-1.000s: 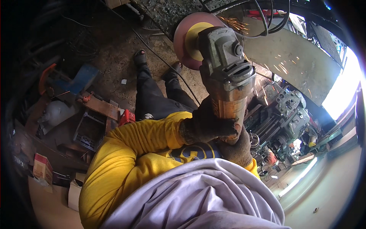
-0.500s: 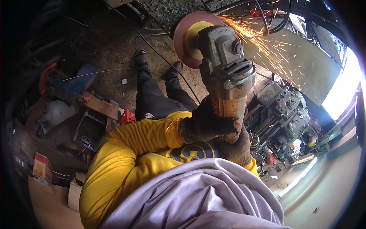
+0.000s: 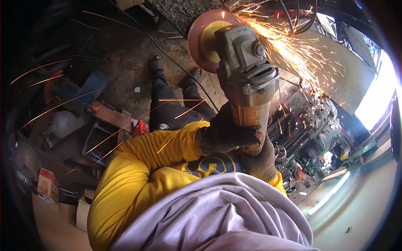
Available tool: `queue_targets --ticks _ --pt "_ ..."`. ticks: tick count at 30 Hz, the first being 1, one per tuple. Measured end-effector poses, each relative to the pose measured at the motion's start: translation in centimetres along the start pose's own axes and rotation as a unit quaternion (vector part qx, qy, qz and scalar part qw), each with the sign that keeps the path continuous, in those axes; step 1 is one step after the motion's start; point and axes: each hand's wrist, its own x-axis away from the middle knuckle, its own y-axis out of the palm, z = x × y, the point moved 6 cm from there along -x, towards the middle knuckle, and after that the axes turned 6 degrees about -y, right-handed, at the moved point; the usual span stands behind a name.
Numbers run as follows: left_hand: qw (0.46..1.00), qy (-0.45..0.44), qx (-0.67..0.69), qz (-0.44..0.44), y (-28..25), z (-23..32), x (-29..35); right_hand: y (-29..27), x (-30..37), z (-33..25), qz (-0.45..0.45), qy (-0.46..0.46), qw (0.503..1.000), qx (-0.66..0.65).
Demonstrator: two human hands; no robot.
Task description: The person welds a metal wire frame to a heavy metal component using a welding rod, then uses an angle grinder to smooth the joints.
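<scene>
An angle grinder with a scuffed metal head and a worn yellowish body is held up in front of me. My left hand, in a dark knit glove, wraps round its body; one bare fingertip pokes through. Lower down, my right hand, in a brownish glove, is closed round the rear end, its fingers partly hidden. The large reddish disc has a yellow centre. Its far edge is at a dark, rough surface, where bright sparks fly off to the right. The exact contact point is hidden behind the tool.
A dark cable crosses the floor by my feet. At the right stands a lathe-like machine, with a large pale panel beyond. On the left are a red crate, a blue metal piece and a red-and-white carton.
The spark stream has grown thicker and brighter, and several streaks now cross the left side and my sleeve. The grinder has shifted slightly left and away from me, both hands still gripping it.
</scene>
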Motion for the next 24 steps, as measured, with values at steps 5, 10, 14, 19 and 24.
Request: queue_targets --ticks 5,10,14,19,24 --pt "0.999 -0.019 0.029 -0.021 0.2 0.2 0.0 0.0 0.0 0.3 0.005 -0.016 1.000 -0.007" --pt "0.996 -0.016 0.084 -0.024 0.6 0.5 0.0 0.1 0.0 -1.1 0.012 -0.027 1.000 -0.002" --pt "0.997 -0.014 0.073 -0.037 0.6 0.6 0.0 0.2 0.1 -0.6 0.018 -0.012 0.999 -0.036" --pt "0.997 0.009 0.061 -0.047 0.5 1.0 0.0 0.1 0.2 -1.1 0.014 -0.005 1.000 -0.010" --pt "0.996 -0.014 0.080 -0.036 0.5 0.8 0.1 0.0 0.2 -1.8 0.013 -0.015 1.000 -0.010"
